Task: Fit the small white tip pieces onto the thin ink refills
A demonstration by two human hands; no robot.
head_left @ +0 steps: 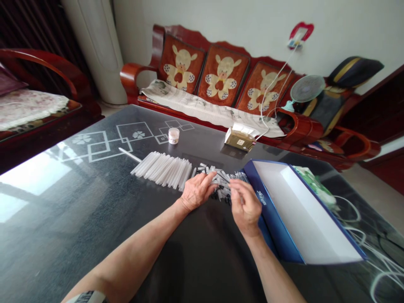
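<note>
Several whitish translucent pen barrels [166, 168] lie side by side in a row on the dark table. To their right spreads a heap of small grey, white and black pen parts [222, 189]. My left hand [198, 190] is over the left side of this heap, its thumb and fingers drawn together; what they grip is hidden. Close by on the right, my right hand [245, 205] is closed in a pinch above the parts, around something too small to make out. Thin silvery-tipped sticks, perhaps refills [239, 176], show behind it.
A blue box with a white inside [303, 210] stands right of my right hand. Beyond it are a green packet [315, 187] and white cables [360, 235]. A small round jar [173, 136] and a tissue box [240, 138] sit farther back, before a wooden sofa [205, 111].
</note>
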